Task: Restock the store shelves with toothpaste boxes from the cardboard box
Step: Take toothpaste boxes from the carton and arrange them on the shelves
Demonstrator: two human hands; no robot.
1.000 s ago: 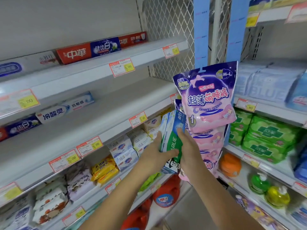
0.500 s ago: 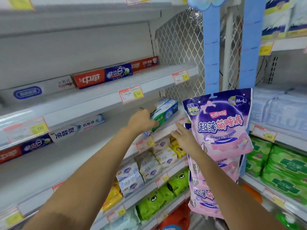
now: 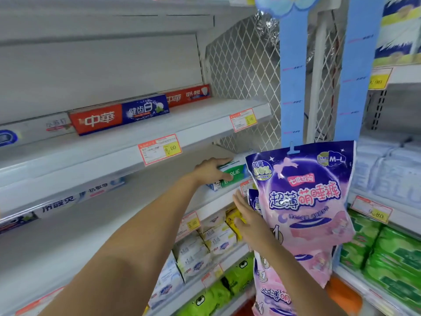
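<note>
The boxes (image 3: pixel 232 176) sit at the shelf's (image 3: pixel 141 208) right end, near its front edge — released too soon, they could tip off or snag the hanging bag (image 3: pixel 303 197). The left hand (image 3: pixel 210 169) pinches them, fingers on top, thumb in front; the right hand (image 3: pixel 247 216) has fingers straight, together, holding nothing. Green-and-white cartons — lettering partly hidden.

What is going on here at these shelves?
A person is restocking toothpaste. The left hand holds green and white toothpaste boxes at the right end of the middle shelf. The right hand is open, with its fingers straight, just beside the hanging purple and pink packs; whether it touches them is unclear. A red and blue box lies on the shelf above.
</note>
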